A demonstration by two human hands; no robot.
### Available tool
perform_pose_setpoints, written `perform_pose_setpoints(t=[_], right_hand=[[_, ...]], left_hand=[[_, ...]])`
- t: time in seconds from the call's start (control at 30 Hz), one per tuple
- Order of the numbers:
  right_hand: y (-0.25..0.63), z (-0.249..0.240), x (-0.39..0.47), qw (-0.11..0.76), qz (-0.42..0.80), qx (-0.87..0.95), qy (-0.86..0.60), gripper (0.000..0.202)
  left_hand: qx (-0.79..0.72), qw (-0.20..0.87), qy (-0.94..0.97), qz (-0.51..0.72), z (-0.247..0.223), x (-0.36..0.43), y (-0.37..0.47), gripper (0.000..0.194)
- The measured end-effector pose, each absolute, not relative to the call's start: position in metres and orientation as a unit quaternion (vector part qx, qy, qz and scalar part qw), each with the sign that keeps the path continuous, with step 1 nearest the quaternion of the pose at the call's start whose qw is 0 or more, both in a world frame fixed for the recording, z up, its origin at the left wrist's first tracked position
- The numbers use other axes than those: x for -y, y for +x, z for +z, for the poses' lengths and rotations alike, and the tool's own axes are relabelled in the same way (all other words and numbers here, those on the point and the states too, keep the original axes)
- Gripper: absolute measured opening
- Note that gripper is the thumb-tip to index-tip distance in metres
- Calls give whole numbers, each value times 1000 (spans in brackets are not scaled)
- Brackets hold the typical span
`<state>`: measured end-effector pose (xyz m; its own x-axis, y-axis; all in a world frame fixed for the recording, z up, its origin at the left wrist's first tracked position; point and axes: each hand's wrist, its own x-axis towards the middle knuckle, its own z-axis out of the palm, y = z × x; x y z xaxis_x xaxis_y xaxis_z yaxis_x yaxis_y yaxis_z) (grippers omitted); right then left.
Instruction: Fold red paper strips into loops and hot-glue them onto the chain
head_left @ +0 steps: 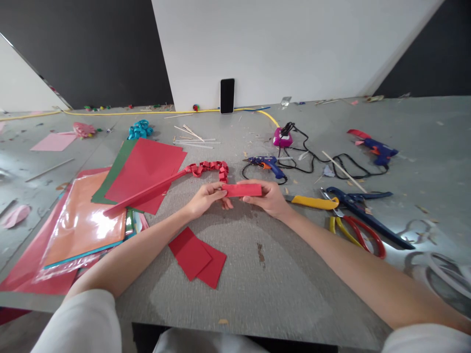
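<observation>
A narrow folded piece of red paper (243, 189) is held level above the middle of the table. My left hand (209, 197) pinches its left end between thumb and fingers. At the right end, my right hand (268, 198) grips it, thumb in front and fingers behind. Just beyond my left hand lies a folded red paper chain (206, 168), joined to a long red strip (147, 191) that runs down to the left. Two red paper pieces (191, 252) overlap on the table, nearer to me than my hands.
Red sheets (143, 171) and plastic-wrapped paper (88, 215) lie left. A blue glue gun (270, 164), a yellow-handled cutter (314, 201), blue pliers (368, 215) and red-yellow-handled scissors (362, 235) lie right. A phone (227, 96) leans against the wall; cables run behind the tools.
</observation>
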<state>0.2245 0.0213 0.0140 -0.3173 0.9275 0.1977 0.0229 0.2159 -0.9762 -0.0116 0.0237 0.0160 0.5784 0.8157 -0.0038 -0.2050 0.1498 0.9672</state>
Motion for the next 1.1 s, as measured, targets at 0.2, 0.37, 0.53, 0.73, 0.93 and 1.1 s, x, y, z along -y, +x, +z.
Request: perform_pose_setpoints(t=[0.2,0.37,0.53,0.73,0.93,1.1], right_hand=[[226,13,-22,454,517,623,-372,47],[226,15,-23,439,519,639,-361,44],[224,16,-23,421,515,657,-354,41],[223,16,-21,411,529,653,-353,39],[223,18,-21,398,538,654,-353,44],[223,18,-20,401,536,653,-355,44]], left_hand=[[-294,666,579,367,12,-23,-10,55],[-313,573,642,403,4,-20,-6,67],[-372,375,749,399,4,-13,-4,42],[-371,279,784,412,6,-11,-5,42],[-378,253,789,412,3,-10,-5,43],[-385,246,783,422,2,-10,-6,40]])
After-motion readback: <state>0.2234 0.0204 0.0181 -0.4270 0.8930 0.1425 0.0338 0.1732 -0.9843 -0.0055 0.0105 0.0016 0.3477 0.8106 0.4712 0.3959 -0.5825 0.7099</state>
